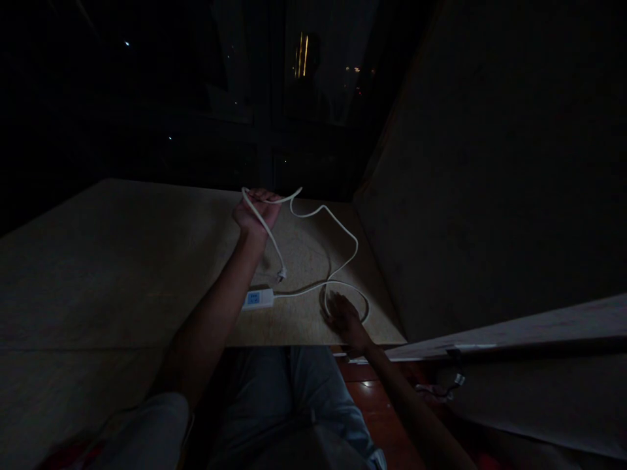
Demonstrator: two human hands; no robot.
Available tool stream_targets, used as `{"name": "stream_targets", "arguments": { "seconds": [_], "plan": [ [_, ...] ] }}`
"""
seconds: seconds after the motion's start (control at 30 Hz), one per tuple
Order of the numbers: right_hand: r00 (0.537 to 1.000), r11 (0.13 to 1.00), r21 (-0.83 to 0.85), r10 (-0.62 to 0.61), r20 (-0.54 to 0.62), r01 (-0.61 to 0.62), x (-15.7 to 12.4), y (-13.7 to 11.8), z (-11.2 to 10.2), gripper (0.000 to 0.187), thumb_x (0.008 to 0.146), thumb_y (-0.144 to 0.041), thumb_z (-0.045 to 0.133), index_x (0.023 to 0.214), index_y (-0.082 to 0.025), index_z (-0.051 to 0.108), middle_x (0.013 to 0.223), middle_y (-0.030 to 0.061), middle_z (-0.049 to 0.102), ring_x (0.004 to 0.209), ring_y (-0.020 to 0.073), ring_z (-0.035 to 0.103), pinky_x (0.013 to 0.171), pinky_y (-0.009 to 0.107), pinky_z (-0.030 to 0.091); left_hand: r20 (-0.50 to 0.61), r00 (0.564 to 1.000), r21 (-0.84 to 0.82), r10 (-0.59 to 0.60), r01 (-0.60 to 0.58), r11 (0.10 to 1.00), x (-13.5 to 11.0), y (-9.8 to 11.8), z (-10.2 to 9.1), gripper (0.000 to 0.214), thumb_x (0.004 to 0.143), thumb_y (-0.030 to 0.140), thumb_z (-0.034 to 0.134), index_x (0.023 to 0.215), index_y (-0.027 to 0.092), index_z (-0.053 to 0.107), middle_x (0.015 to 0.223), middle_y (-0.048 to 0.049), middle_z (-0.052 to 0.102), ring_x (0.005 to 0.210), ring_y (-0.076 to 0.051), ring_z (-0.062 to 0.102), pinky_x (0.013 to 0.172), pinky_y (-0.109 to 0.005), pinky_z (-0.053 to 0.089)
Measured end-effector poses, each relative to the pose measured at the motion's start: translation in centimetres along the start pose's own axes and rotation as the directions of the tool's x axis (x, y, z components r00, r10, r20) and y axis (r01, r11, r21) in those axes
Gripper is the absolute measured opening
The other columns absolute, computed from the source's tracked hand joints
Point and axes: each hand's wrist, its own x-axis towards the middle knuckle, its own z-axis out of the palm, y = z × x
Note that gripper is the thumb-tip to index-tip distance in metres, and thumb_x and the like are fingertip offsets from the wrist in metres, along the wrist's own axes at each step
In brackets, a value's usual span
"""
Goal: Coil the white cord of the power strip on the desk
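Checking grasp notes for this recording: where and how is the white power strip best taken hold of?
Grip the power strip across its long edges near the cord, likely best with the right hand from above and the right: that narrow end lies exposed on the table, while the left forearm hides the other.

Dark window (336, 98) with yellow light streaks (306, 55); dim wall (490, 163) at right; glossy reddish floor (385, 411) below.

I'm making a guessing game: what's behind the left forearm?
One end of the white power strip peeks out on the table; the left forearm hides its other end.
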Motion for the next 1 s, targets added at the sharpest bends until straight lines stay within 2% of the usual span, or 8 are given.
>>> {"name": "stream_targets", "arguments": {
  "seconds": [0.13, 0.27, 0.33, 0.47, 0.6, 0.67, 0.8, 1.0],
  "plan": [
    [0.999, 0.99, 0.139, 0.039, 0.01, -0.04, 1.2, -3.7, -0.9, 0.06, 0.093, -0.041, 0.057, 0.149, -0.026, 0.042, 0.153, 0.0132, 0.044, 0.144, 0.0333, 0.036, 0.117, 0.057, 0.032, -0.08, 0.997, -0.031, 0.015, -0.017, 0.999, -0.9, -2.7, -1.6, 0.049, 0.098, 0.036, 0.035, 0.052, 0.021, 0.032, 0.054, 0.0008, 0.037, 0.051, -0.013, 0.038, 0.059, -0.031, 0.039],
    [0.997, 0.923, 0.376, 0.076, 0.032, -0.083, 3.9, -7.4, 0.1, 0.072, 0.09, -0.043, 0.061, 0.154, -0.027, 0.03, 0.155, 0.0133, 0.039, 0.139, 0.029, 0.043, 0.108, 0.049, 0.044, -0.105, 0.994, -0.025, -0.015, 0.012, 1.0, -2.4, -4.4, -2.9, 0.052, 0.099, 0.046, 0.033, 0.053, 0.022, 0.025, 0.053, 0.0033, 0.031, 0.05, -0.011, 0.035, 0.061, -0.031, 0.041],
    [0.997, 0.909, 0.41, 0.059, 0.054, -0.076, 5.4, -8.5, 0.8, 0.069, 0.089, -0.042, 0.062, 0.151, -0.027, 0.036, 0.152, 0.0132, 0.044, 0.135, 0.0282, 0.048, 0.105, 0.048, 0.045, -0.121, 0.993, -0.029, -0.008, 0.004, 1.0, -3.4, -5.0, -3.5, 0.051, 0.099, 0.045, 0.032, 0.054, 0.022, 0.024, 0.053, 0.0032, 0.031, 0.051, -0.012, 0.035, 0.064, -0.031, 0.042],
    [0.986, 0.928, 0.371, -0.045, 0.161, -0.018, 6.9, -9.3, 1.4, 0.028, 0.096, -0.037, 0.05, 0.114, -0.026, 0.069, 0.11, 0.0089, 0.07, 0.105, 0.0251, 0.062, 0.097, 0.045, 0.047, -0.156, 0.987, -0.053, 0.024, -0.032, 0.998, -5.0, -5.2, -5.4, 0.049, 0.098, 0.035, 0.034, 0.052, 0.022, 0.023, 0.052, 0.0023, 0.031, 0.052, -0.012, 0.036, 0.067, -0.032, 0.044],
    [0.967, 0.898, 0.44, -0.116, 0.229, 0.003, 5.7, -9.2, 0.5, 0.033, 0.095, -0.047, 0.051, 0.085, -0.022, 0.069, 0.09, 0.0068, 0.067, 0.089, 0.0219, 0.062, 0.086, 0.038, 0.05, -0.145, 0.989, -0.124, 0.012, -0.03, 0.992, -5.4, -4.2, -8.2, 0.048, 0.093, 0.032, 0.044, 0.048, 0.02, 0.03, 0.054, -0.001, 0.045, 0.059, -0.013, 0.049, 0.074, -0.034, 0.047],
    [0.968, 0.833, 0.545, -0.057, 0.243, -0.088, 4.6, -9.3, -0.4, 0.035, 0.093, -0.054, 0.053, 0.087, -0.022, 0.065, 0.093, 0.0061, 0.067, 0.088, 0.0202, 0.062, 0.084, 0.036, 0.051, -0.143, 0.988, -0.14, -0.065, 0.045, 0.989, -5.4, -3.6, -9.6, 0.045, 0.09, 0.032, 0.047, 0.048, 0.019, 0.038, 0.066, -0.0051, 0.06, 0.071, -0.016, 0.06, 0.081, -0.038, 0.049],
    [0.935, 0.55, 0.759, 0.153, 0.32, -0.35, 3.4, -9.8, -2.9, 0.039, 0.093, -0.06, 0.05, 0.095, -0.022, 0.06, 0.075, 0.0013, 0.067, 0.061, 0.0147, 0.062, 0.059, 0.027, 0.05, -0.213, 0.944, 0.013, -0.252, 0.261, 0.965, -5.8, -3.6, -11.8, 0.032, 0.087, 0.029, 0.051, 0.057, 0.018, 0.053, 0.086, -0.0091, 0.071, 0.088, -0.023, 0.067, 0.082, -0.043, 0.052],
    [0.907, 0.274, 0.95, 0.42, 0.022, -0.15, 4.5, -9.4, -6.9, 0.033, 0.086, -0.053, 0.066, 0.079, -0.022, 0.056, 0.061, -0.0058, 0.055, 0.039, 0.0051, 0.04, 0.04, 0.019, 0.037, -0.312, 0.892, 0.207, -0.328, 0.401, 0.892, -7.7, -5.7, -14.5, 0.006, 0.076, 0.014, 0.058, 0.076, 0.017, 0.064, 0.074, -0.0037, 0.067, 0.075, -0.017, 0.066, 0.078, -0.033, 0.053]
  ]
}}
